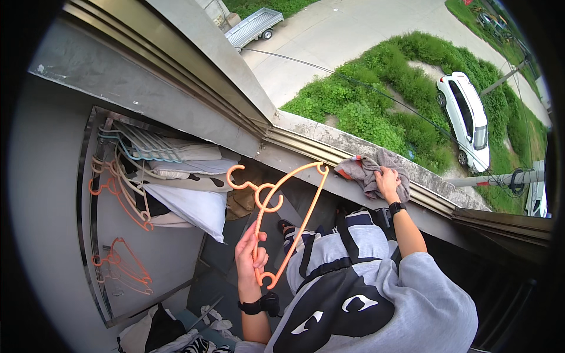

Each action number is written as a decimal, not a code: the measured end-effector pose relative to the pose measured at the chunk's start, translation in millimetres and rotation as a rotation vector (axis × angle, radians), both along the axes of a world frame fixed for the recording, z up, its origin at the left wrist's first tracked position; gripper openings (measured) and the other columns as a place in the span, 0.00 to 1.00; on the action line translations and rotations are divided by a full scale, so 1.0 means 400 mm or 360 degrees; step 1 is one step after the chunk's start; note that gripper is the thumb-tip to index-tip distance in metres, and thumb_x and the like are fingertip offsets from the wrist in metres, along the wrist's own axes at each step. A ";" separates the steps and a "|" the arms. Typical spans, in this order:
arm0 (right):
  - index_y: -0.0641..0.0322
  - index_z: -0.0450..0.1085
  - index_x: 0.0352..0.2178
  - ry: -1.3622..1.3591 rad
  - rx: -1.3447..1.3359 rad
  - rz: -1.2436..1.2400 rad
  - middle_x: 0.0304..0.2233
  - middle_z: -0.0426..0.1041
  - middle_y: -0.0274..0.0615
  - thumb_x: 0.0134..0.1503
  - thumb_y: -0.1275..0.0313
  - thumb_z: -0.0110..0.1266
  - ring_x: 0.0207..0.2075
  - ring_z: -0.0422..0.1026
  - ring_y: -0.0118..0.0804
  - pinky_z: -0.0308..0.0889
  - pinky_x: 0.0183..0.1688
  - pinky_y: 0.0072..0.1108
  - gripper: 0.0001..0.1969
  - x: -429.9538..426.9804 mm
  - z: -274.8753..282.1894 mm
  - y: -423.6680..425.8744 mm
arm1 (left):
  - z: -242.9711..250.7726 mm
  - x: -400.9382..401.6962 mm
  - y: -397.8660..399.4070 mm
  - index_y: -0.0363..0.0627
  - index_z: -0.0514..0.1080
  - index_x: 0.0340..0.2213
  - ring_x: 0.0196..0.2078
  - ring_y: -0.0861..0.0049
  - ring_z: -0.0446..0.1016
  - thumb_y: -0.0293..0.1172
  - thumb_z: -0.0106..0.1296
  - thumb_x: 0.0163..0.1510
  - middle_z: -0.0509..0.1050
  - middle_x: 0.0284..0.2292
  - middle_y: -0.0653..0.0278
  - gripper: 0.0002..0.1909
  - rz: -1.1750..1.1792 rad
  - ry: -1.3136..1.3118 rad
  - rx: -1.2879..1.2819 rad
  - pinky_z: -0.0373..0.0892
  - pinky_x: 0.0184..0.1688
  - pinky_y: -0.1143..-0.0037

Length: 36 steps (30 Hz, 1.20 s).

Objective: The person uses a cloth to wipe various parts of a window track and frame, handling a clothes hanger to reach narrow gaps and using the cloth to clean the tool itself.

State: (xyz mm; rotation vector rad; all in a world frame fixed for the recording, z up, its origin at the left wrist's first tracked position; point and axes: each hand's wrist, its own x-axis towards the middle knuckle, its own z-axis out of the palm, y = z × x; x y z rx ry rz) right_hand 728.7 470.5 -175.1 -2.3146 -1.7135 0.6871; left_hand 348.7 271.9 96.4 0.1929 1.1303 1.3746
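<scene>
An orange plastic clothes hanger [304, 225] is upright in my left hand [250, 253], whose fingers wrap around one of its arms. The hanger's hook points up and to the left, with nothing hanging on it. My right hand [387, 182] rests on a crumpled grey cloth [366, 185] with an orange-red patch. This cloth lies over the window sill and the metal sliding track [304, 145]. The fingers press into its folds; whether they grip the fabric or only lie on it is hard to see.
A metal rail [93, 212] at the left carries several orange and pale hangers [128, 260]. Pillows [190, 207] and folded bedding are stacked behind it. Clothes [159, 331] lie at the lower left. Beyond the open window are bushes, a white car [465, 119] and a trailer [254, 26] below.
</scene>
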 end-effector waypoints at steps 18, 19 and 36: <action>0.69 0.67 0.40 0.0884 0.0814 -0.0477 0.30 0.73 0.44 0.52 0.69 0.55 0.32 0.69 0.32 0.65 0.39 0.23 0.16 0.119 0.318 -0.044 | -0.213 0.179 0.361 0.37 0.63 0.50 0.13 0.90 0.55 0.30 0.37 0.64 0.73 0.36 0.62 0.16 -0.0798 -0.0166 -0.0428 0.53 0.14 0.87; 0.70 0.68 0.40 0.0935 0.0756 -0.0472 0.34 0.74 0.57 0.51 0.66 0.54 0.38 0.73 0.51 0.66 0.43 0.31 0.18 0.101 0.336 -0.036 | -0.241 0.184 0.366 0.38 0.63 0.50 0.14 0.90 0.56 0.32 0.37 0.64 0.73 0.36 0.62 0.16 -0.0886 0.0017 -0.0503 0.53 0.14 0.87; 0.66 0.68 0.41 0.0686 0.0071 0.0303 0.37 0.74 0.58 0.52 0.63 0.52 0.43 0.71 0.57 0.65 0.46 0.38 0.18 -0.172 0.131 0.066 | -0.459 0.073 0.340 0.41 0.66 0.43 0.34 0.49 0.73 0.36 0.35 0.63 0.74 0.27 0.49 0.15 -0.1825 0.2167 0.0012 0.68 0.35 0.58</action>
